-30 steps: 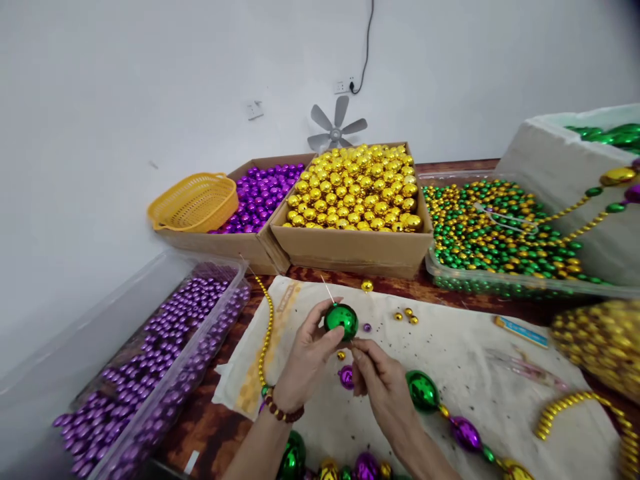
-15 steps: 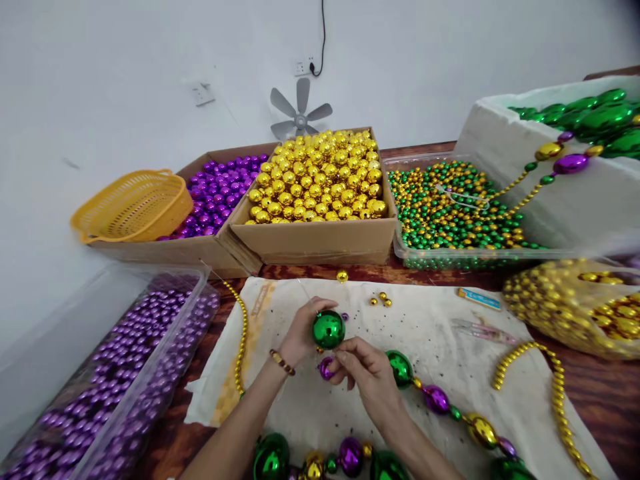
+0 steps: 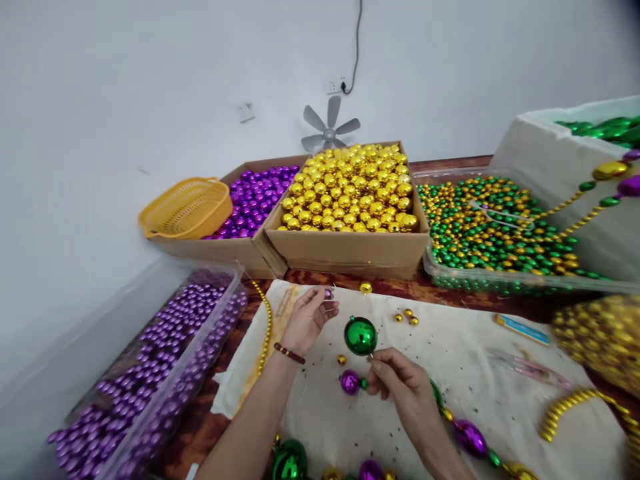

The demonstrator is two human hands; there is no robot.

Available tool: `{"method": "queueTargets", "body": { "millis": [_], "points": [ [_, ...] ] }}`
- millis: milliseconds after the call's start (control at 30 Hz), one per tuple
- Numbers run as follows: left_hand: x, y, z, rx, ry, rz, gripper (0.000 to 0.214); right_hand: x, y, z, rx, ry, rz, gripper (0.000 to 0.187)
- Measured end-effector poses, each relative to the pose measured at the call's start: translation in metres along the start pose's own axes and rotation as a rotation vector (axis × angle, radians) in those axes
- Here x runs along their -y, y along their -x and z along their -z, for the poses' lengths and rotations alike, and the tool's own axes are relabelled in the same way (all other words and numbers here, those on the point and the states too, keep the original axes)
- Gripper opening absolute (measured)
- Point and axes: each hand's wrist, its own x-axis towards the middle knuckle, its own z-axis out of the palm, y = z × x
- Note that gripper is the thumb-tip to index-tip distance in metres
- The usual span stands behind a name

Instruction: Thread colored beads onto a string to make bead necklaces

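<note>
A shiny green ball hangs on a thin string just above the white cloth. My right hand is pinched on the string right under the ball. A purple bead and a tiny green bead sit on the same string beside my fingers. My left hand is off the ball, to its left, with fingers curled on a thin needle; a small purple bead shows at my fingertips. A strand of large beads trails away to the lower right.
Cardboard boxes of gold balls and purple balls stand at the back, with a yellow basket and a tray of green and gold beads. A clear bin of purple beads lies left. Loose gold beads dot the cloth.
My left hand has let go of the green ball and drawn away up and left. The ball has slid down the string toward my right hand.
</note>
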Motion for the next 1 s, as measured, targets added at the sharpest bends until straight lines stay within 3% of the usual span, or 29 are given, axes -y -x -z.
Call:
{"method": "queueTargets", "body": {
  "millis": [133,300,733,867,1000],
  "points": [
    [-0.027,0.018,0.007,-0.008,0.383,0.094,0.021,0.004,0.004,-0.001,0.078,0.056,-0.003,0.028],
    [-0.036,0.025,0.002,-0.075,0.509,0.127,0.018,0.009,0.009,-0.006,0.130,0.113,-0.024,0.030],
    [-0.036,0.031,-0.003,-0.033,0.414,0.049,0.018,0.010,0.008,-0.007,0.094,0.093,-0.059,0.028],
    [-0.033,0.037,-0.017,0.003,0.266,0.014,0.019,0.012,-0.006,-0.008,0.074,0.028,-0.040,0.023],
    [-0.023,0.036,-0.042,-0.007,0.289,-0.016,0.020,0.015,-0.023,-0.015,0.068,-0.030,-0.028,0.021]
  ]
}}
